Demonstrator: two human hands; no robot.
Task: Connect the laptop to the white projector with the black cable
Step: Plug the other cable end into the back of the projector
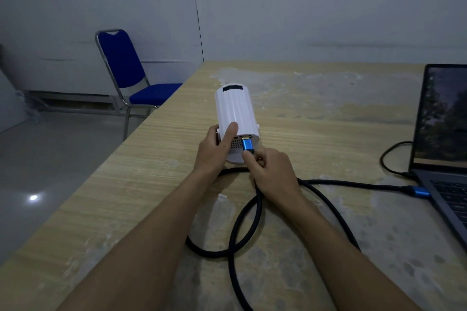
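The white projector [235,108] lies on the wooden table [141,184], its rear face toward me. My left hand [214,149] grips its near left side, thumb on top. My right hand [271,171] pinches the black cable [252,214] just behind its blue plug [247,145], whose metal tip is at a port on the projector's rear face. The cable loops across the table to a second blue plug [418,190] at the left side of the open laptop [444,139] on the right.
A thin black cord [390,159] curls from the laptop's left side. A blue chair [126,70] stands on the floor beyond the table's left edge. Grey walls lie behind.
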